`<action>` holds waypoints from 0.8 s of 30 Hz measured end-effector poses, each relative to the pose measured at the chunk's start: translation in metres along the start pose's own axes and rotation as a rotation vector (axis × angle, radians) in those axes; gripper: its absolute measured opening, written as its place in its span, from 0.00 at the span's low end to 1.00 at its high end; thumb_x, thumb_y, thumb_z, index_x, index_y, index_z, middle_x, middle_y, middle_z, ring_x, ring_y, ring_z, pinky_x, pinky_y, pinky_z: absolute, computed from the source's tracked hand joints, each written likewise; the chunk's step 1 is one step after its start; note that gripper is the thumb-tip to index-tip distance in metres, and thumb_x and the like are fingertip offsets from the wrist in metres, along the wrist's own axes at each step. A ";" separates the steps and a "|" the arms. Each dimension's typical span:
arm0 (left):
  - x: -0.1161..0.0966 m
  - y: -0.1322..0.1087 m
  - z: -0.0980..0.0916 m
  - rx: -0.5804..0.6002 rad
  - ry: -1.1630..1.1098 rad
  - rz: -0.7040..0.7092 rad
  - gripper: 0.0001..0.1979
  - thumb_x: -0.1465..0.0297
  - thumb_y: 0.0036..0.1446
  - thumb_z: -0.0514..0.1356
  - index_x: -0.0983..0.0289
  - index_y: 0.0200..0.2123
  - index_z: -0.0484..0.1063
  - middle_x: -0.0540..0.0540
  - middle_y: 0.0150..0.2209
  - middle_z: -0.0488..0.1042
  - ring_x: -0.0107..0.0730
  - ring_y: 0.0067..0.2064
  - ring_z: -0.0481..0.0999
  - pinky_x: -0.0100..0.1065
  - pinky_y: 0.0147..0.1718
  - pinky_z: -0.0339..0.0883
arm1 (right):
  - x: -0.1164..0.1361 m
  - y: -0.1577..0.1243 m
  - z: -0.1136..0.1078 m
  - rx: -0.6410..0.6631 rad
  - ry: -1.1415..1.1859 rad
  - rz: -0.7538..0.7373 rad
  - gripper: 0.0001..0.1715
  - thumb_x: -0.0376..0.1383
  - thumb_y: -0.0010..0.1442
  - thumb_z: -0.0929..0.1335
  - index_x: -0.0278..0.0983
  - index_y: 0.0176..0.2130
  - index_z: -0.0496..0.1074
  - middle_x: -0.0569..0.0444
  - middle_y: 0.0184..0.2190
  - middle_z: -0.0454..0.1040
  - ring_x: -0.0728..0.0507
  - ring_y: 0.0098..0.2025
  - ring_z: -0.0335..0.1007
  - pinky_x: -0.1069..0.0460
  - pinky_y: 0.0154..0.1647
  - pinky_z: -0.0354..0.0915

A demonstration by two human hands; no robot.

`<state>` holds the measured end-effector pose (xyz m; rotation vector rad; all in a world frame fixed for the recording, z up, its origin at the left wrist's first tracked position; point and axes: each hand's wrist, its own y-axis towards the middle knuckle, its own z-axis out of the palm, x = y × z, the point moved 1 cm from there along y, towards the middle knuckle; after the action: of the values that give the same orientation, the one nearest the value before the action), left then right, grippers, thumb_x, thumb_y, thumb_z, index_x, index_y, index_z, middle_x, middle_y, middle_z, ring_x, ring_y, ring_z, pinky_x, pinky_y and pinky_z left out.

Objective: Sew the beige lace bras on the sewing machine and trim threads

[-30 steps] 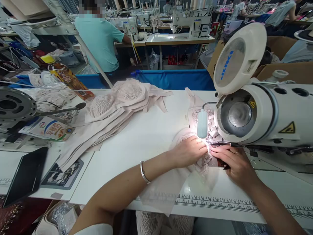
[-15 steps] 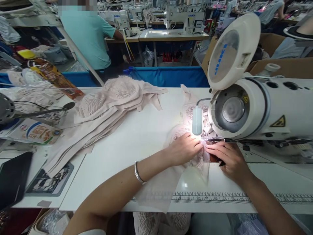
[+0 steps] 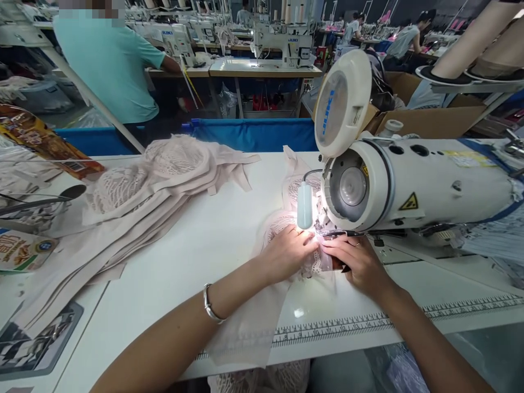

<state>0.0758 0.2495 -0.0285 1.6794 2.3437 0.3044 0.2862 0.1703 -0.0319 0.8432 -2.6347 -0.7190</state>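
A pale pink lace bra (image 3: 273, 226) lies under the head of a white sewing machine (image 3: 434, 169), in the bright light of a small work lamp (image 3: 304, 206). My left hand (image 3: 286, 251) rests on the bra left of the needle area, its bent fingers gripping the fabric. From the right, my right hand (image 3: 354, 263) pinches the lace edge, fingertips close to the left ones. A small dark pointed piece (image 3: 346, 269) shows beneath its palm; I cannot tell what it is. The needle itself is hidden by glare and the lamp.
Several similar bra pieces (image 3: 164, 180) lie stacked on the left of the table. Behind them leans a drink bottle (image 3: 49, 144). A ruler strip (image 3: 327, 326) runs along the front edge. Beyond a blue cloth trough (image 3: 254, 135), a person in a turquoise shirt (image 3: 106, 65) works.
The view has turned to the right and tilted slightly, so everything appears further left and thread cones now show. Both hands keep about the same place on the fabric.
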 end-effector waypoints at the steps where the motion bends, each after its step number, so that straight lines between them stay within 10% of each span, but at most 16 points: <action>1: 0.000 0.000 0.000 -0.001 0.006 -0.012 0.12 0.78 0.66 0.50 0.66 0.46 0.71 0.60 0.46 0.75 0.38 0.42 0.71 0.37 0.37 0.59 | 0.001 0.001 -0.001 0.003 -0.003 0.006 0.32 0.17 0.56 0.59 0.40 0.52 0.73 0.52 0.49 0.80 0.39 0.48 0.74 0.43 0.48 0.66; 11: -0.004 -0.002 -0.005 0.036 -0.032 -0.009 0.15 0.83 0.64 0.49 0.65 0.44 0.72 0.56 0.44 0.76 0.36 0.42 0.71 0.44 0.52 0.52 | 0.002 0.002 -0.002 0.002 -0.044 -0.001 0.33 0.18 0.52 0.58 0.39 0.50 0.73 0.51 0.45 0.81 0.39 0.47 0.74 0.43 0.46 0.67; 24: -0.009 0.000 0.002 -0.017 0.008 0.108 0.13 0.78 0.69 0.48 0.68 0.40 0.72 0.58 0.41 0.75 0.37 0.41 0.71 0.37 0.42 0.60 | 0.003 0.003 -0.002 -0.015 -0.056 -0.015 0.31 0.17 0.51 0.58 0.38 0.48 0.73 0.50 0.44 0.81 0.39 0.46 0.74 0.44 0.44 0.67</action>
<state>0.0793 0.2409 -0.0299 1.8032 2.2531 0.3504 0.2831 0.1692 -0.0283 0.8518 -2.6715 -0.7756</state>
